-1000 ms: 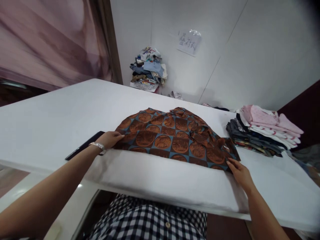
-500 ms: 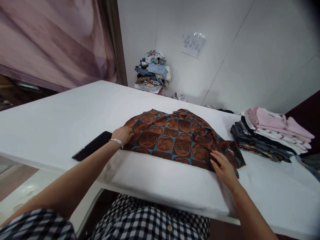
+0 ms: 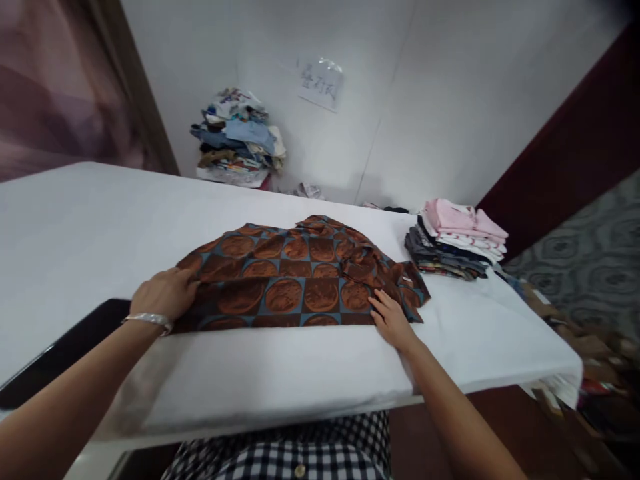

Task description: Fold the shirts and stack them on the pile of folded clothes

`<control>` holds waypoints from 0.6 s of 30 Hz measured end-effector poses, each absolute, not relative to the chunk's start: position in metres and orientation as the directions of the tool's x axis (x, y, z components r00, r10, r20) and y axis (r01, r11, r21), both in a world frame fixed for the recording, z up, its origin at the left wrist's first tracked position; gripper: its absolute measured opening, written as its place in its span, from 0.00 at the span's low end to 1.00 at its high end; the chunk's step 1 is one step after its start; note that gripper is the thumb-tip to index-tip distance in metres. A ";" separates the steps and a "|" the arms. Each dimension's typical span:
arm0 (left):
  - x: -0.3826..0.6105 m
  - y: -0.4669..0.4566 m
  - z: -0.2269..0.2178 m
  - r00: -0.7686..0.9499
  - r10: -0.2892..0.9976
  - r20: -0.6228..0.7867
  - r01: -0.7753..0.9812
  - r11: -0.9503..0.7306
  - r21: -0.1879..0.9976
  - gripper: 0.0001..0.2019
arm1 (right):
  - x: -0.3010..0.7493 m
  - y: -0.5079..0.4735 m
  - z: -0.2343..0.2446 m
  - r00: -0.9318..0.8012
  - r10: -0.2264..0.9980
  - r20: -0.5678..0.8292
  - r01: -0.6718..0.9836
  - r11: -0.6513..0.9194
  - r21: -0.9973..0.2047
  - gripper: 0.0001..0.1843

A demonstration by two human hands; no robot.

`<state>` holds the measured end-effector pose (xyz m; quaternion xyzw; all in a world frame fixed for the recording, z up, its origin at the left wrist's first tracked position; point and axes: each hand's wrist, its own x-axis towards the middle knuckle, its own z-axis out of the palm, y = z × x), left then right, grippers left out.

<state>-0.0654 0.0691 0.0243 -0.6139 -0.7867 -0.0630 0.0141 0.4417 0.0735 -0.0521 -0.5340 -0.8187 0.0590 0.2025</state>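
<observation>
A brown shirt with orange medallions and blue-grey squares lies partly folded on the white table, its lower edge straight and parallel to the table's front. At the shirt's left end, my left hand, with a silver bracelet on the wrist, has its fingers closed over the fabric. My right hand rests on the shirt's lower right part with fingers stretched out. Bunched cloth shows around the collar and sleeve at the right.
Beside my left forearm lies a flat black glossy object. A folded clothes stack, pink on top, stands at the right of the table. Behind the table's far edge rises a messy clothes pile. A handwritten paper sign hangs on the wall.
The view has turned to the right, so everything sits further left. Both hands remain on the shirt, and its lower edge looks straighter on the right.
</observation>
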 end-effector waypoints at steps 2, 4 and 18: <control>-0.053 0.077 0.029 -0.167 0.978 0.121 0.981 0.153 0.118 0.16 | 0.439 0.074 -0.047 -0.339 0.909 0.241 0.848 0.406 -0.341 0.23; -0.033 0.088 0.035 -0.074 0.987 0.144 0.987 0.052 0.154 0.17 | 0.437 0.078 -0.039 -0.335 0.913 0.232 0.831 0.403 -0.385 0.22; 0.181 0.207 0.047 0.412 0.901 0.137 0.884 -0.432 0.180 0.14 | 0.409 0.088 -0.035 -0.327 0.932 0.156 0.878 0.361 -0.315 0.25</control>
